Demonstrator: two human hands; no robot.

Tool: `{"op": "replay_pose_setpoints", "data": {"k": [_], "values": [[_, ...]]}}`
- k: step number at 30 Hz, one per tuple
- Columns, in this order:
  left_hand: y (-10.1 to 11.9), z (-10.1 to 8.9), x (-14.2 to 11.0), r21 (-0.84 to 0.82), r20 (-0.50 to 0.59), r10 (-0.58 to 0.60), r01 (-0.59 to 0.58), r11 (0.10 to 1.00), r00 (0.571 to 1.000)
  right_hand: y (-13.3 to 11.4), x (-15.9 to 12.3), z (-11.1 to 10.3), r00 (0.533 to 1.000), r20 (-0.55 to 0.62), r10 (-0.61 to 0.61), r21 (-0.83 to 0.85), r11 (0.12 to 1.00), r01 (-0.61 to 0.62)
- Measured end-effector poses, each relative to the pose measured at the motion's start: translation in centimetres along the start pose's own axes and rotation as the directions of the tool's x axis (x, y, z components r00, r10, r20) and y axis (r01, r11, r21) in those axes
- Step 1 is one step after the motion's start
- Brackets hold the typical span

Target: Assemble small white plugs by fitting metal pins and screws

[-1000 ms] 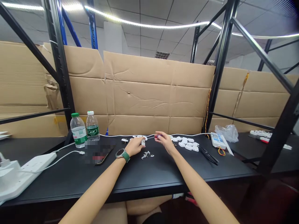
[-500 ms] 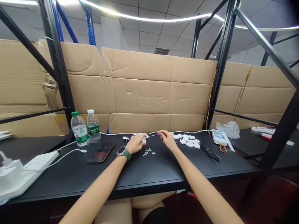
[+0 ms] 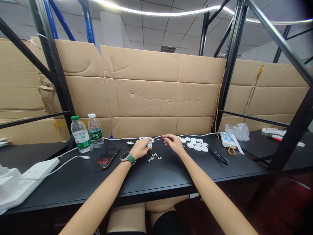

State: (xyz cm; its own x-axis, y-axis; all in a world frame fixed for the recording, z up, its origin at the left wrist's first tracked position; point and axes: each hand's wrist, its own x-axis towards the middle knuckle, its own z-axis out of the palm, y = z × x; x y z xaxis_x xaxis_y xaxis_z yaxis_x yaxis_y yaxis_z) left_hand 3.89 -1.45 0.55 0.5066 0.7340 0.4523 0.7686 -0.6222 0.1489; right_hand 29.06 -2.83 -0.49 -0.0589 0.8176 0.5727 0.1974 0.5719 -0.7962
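At the back middle of the black table, my left hand [image 3: 141, 148], with a green-strapped watch on its wrist, is closed on a small white plastic part [image 3: 149, 143]. My right hand [image 3: 174, 143] pinches a thin tool with a red handle [image 3: 163, 138], which looks like a small screwdriver. Its slim shaft points left toward the white part; whether the tip touches is too small to tell. Small white bits [image 3: 153, 157] lie in front of the hands. Another small white piece [image 3: 130, 143] sits left of my left hand.
Several white rounded pieces [image 3: 197, 144] lie right of my right hand, beside black-handled pliers [image 3: 219, 156]. A white box [image 3: 228, 140] and a plastic bag [image 3: 238, 131] are farther right. On the left are two bottles [image 3: 80, 137], a phone [image 3: 107, 159] and a power strip [image 3: 34, 176].
The whole view has shifted slightly. My right hand and the red-handled tool sit a little closer to my left hand. Both grips stay the same.
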Motion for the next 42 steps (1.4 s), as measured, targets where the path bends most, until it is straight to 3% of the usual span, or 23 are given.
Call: {"op": "replay_pose_setpoints", "data": {"k": [6,11,18,22,28,35,42], "values": [[0.1,-0.1,0.0,-0.021,0.004,-0.036,0.036,0.999,0.999,-0.6,-0.3,-0.1,0.998,0.054,0.04,-0.14,0.99,-0.032],[0.5,-0.4,0.0,-0.006,0.004,-0.022,0.022,1.0,1.0,-0.8,-0.4,-0.3,0.998,0.048,-0.031,-0.349,0.936,0.046],[0.4,-0.1,0.0,0.046,0.026,-0.001,0.0,0.999,1.0,-0.4,-0.5,0.0,0.997,0.062,-0.038,-0.232,0.971,0.052],[0.5,-0.2,0.0,0.076,0.046,-0.005,0.001,0.997,0.999,-0.4,-0.3,-0.1,0.995,0.064,-0.078,-0.285,0.954,0.093],[0.3,-0.3,0.1,0.033,0.042,-0.005,0.004,0.999,0.999,-0.1,-0.4,-0.2,0.993,0.104,0.051,-0.38,0.925,-0.008],[0.4,-0.1,0.1,0.038,0.054,-0.01,0.008,0.999,0.999,-0.1,-0.3,-0.1,0.996,0.049,-0.069,-0.248,0.966,0.079],[0.3,-0.1,0.0,0.018,0.044,-0.011,0.01,1.0,0.999,0.4,0.0,-0.5,0.994,0.088,-0.06,-0.38,0.921,0.089]]}}
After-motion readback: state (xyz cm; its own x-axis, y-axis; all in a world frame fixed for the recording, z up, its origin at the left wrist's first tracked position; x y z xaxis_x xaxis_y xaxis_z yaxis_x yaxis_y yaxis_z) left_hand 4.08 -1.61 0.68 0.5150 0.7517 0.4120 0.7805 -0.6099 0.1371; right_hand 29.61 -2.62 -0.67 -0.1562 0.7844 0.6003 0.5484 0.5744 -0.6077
